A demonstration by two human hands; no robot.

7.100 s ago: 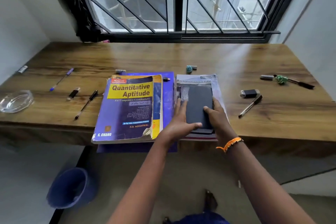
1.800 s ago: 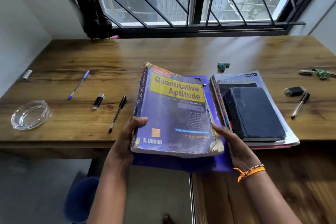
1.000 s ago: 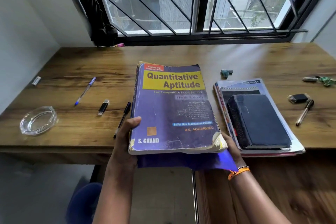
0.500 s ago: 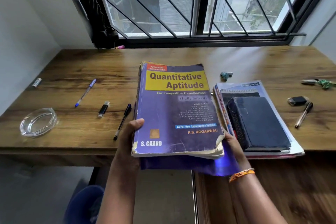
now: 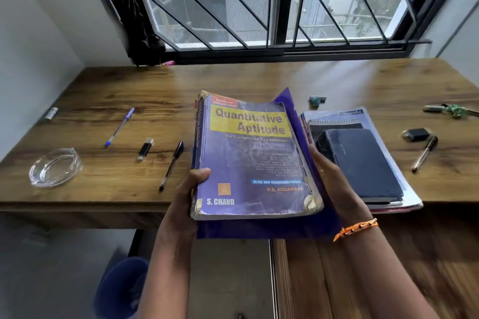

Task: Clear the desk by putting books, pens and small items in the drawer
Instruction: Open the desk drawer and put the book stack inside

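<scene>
Two hands support the book (image 5: 252,158) and the purple folder (image 5: 264,228) under it, lifted off the bench (image 5: 233,80) at its near edge. The left hand (image 5: 186,197) grips the spine corner; the right hand (image 5: 330,176) is curled under the right side, apparently so both are carried together towards the drawer.

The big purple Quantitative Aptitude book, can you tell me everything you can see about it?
The Quantitative Aptitude book is a thick, worn paperback with a purple cover, a yellow title band and frayed corners. It is closed, cover up, tilted, over the front edge of the wooden desk. The left hand grips its left edge, thumb on the cover; the right hand supports the right side. A purple folder lies under it.
</scene>
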